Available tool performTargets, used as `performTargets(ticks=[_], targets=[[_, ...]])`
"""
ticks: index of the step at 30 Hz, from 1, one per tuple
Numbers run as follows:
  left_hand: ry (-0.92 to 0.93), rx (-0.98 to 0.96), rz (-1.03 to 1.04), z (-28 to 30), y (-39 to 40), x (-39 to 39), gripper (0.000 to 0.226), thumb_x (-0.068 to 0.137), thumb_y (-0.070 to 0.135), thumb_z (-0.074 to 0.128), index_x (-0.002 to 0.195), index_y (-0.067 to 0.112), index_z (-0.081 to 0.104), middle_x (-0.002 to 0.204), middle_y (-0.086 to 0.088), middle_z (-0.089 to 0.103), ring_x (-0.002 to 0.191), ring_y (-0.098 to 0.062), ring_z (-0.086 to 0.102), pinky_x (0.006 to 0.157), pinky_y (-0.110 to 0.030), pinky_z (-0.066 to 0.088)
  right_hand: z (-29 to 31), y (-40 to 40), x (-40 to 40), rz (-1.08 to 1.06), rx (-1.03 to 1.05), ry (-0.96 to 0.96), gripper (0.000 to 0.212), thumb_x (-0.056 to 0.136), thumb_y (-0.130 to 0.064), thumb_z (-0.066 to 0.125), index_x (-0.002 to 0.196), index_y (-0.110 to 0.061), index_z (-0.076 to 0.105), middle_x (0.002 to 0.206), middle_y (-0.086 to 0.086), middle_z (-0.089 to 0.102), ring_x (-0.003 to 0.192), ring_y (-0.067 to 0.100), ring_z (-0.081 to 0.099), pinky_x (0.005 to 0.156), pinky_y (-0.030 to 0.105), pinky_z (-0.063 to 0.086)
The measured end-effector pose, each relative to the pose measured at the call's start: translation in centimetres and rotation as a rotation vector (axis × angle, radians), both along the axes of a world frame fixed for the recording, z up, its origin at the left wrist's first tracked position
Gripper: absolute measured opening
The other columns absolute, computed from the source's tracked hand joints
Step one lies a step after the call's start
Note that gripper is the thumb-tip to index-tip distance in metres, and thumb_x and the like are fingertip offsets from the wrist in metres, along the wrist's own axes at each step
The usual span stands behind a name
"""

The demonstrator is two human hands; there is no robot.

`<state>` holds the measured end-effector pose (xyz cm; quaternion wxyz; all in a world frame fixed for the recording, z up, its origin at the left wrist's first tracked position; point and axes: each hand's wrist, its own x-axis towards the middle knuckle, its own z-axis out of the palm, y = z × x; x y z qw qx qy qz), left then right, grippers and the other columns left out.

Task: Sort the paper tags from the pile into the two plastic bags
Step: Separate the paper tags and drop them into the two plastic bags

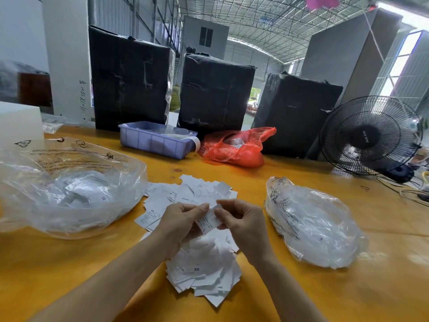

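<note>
Left hand (183, 219) and right hand (239, 220) pinch one tag (207, 221) above the pile (204, 270), likely for reading; the two bags (69, 189) (313, 221) flank it within reach.

A warehouse or factory floor: a high metal truss roof (255, 17), tall black-wrapped bales (130, 77) behind a yellow counter (290, 173), a parts bin (155, 141) and a fan (369, 135).
</note>
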<state>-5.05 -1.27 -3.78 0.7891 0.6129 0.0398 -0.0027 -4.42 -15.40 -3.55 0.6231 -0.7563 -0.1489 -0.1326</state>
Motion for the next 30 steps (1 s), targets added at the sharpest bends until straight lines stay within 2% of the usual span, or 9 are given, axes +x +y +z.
performTargets(ticks=[3, 6, 9, 12, 15, 19, 22, 25, 30], targets=[[-0.007, 0.014, 0.019, -0.1, -0.2, -0.1, 0.033, 0.086, 0.016, 0.066, 0.054, 0.011, 0.073, 0.057, -0.006, 0.064, 0.057, -0.017, 0.060, 0.048, -0.023, 0.047, -0.1, 0.3, -0.2, 0.009, -0.002, 0.011, 0.010, 0.082, -0.004, 0.071, 0.088, -0.012, 0.072, 0.078, 0.001, 0.071, 0.063, 0.009, 0.066, 0.055, 0.024, 0.055], [-0.003, 0.003, 0.109, -0.1, -0.1, 0.1, 0.020, 0.084, 0.018, 0.069, 0.068, 0.007, 0.072, 0.068, -0.013, 0.064, 0.068, -0.024, 0.059, 0.057, -0.029, 0.046, -0.1, 0.5, -0.3, 0.055, -0.071, 0.030, 0.019, 0.084, -0.014, 0.070, 0.102, -0.007, 0.071, 0.081, 0.001, 0.071, 0.058, 0.011, 0.062, 0.052, 0.024, 0.053], [0.017, -0.032, 0.117, 0.0, 0.1, 0.2, 0.019, 0.085, 0.020, 0.067, 0.083, 0.002, 0.074, 0.078, -0.015, 0.066, 0.074, -0.024, 0.062, 0.062, -0.030, 0.050, -0.1, 0.5, -0.3, 0.047, -0.094, 0.020, 0.023, 0.084, -0.013, 0.070, 0.106, -0.007, 0.070, 0.080, 0.000, 0.070, 0.061, 0.012, 0.062, 0.060, 0.027, 0.056], [0.046, -0.040, 0.092, 0.1, -0.1, 0.1, 0.022, 0.085, 0.020, 0.067, 0.089, -0.001, 0.072, 0.077, -0.015, 0.064, 0.071, -0.024, 0.060, 0.052, -0.026, 0.047, -0.1, 0.5, -0.3, -0.020, -0.029, -0.004, 0.015, 0.084, -0.003, 0.068, 0.098, -0.006, 0.072, 0.074, 0.000, 0.069, 0.059, 0.010, 0.062, 0.058, 0.024, 0.054], [0.057, -0.032, 0.099, 0.0, -0.2, 0.0, 0.027, 0.084, 0.023, 0.069, 0.090, -0.003, 0.070, 0.078, -0.021, 0.062, 0.071, -0.030, 0.056, 0.060, -0.032, 0.038, 0.0, 0.5, -0.5, 0.037, -0.080, -0.038, 0.012, 0.085, -0.007, 0.068, 0.087, -0.017, 0.076, 0.071, -0.007, 0.071, 0.057, 0.004, 0.061, 0.058, 0.022, 0.050], [0.074, -0.094, 0.125, 0.1, 0.1, 0.1, 0.020, 0.084, 0.022, 0.068, 0.087, 0.002, 0.073, 0.077, -0.018, 0.066, 0.062, -0.025, 0.060, 0.055, -0.030, 0.045, 0.3, 0.8, -1.0, 0.169, -0.102, -0.014, 0.025, 0.080, -0.009, 0.074, 0.090, -0.032, 0.072, 0.088, -0.002, 0.073, 0.065, 0.014, 0.065, 0.066, 0.032, 0.056], [0.063, -0.116, 0.098, 0.2, 0.0, 0.0, 0.015, 0.085, 0.020, 0.066, 0.080, 0.009, 0.076, 0.083, -0.018, 0.069, 0.068, -0.026, 0.062, 0.060, -0.032, 0.047, 0.5, 0.8, -1.1, 0.155, -0.048, 0.014, 0.024, 0.078, -0.002, 0.074, 0.084, -0.025, 0.073, 0.081, -0.002, 0.073, 0.062, 0.011, 0.065, 0.062, 0.024, 0.055], [0.068, -0.101, 0.035, 0.4, -0.1, -0.1, 0.020, 0.086, 0.026, 0.065, 0.081, 0.010, 0.076, 0.078, -0.013, 0.069, 0.066, -0.021, 0.062, 0.053, -0.027, 0.047, 0.9, 0.2, -0.8, 0.093, 0.103, 0.121, 0.016, 0.081, -0.001, 0.069, 0.077, -0.015, 0.074, 0.066, 0.002, 0.070, 0.056, 0.009, 0.061, 0.057, 0.020, 0.050], [0.146, -0.058, -0.094, 0.7, 0.2, -0.2, 0.041, 0.086, 0.043, 0.061, 0.090, 0.004, 0.071, 0.068, -0.011, 0.069, 0.060, -0.019, 0.066, 0.049, -0.023, 0.052, 1.0, -0.9, -0.2, 0.019, 0.252, 0.322, 0.008, 0.082, -0.005, 0.069, 0.076, -0.009, 0.073, 0.073, 0.010, 0.069, 0.068, 0.017, 0.059, 0.060, 0.022, 0.048]])
